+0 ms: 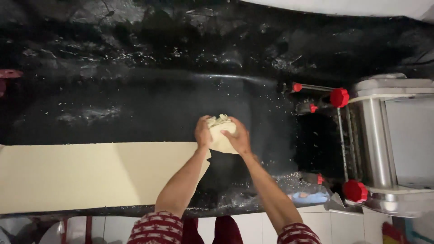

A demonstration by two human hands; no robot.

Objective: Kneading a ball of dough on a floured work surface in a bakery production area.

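Note:
Both my hands grip the bunched end of a pale dough sheet [90, 174] near the middle of a black conveyor belt [135, 104]. My left hand [203, 131] clasps the left side of the gathered dough lump [221, 135], and my right hand [238, 136] clasps its right side. The sheet stretches flat and wide to the left along the belt's near half. My forearms reach up from the bottom edge, with red and white patterned sleeves at the elbows.
A steel roller machine [384, 140] with red knobs [339, 97] stands at the right end of the belt. Flour specks dot the dark belt. White floor tiles [343, 228] show below the belt's near edge.

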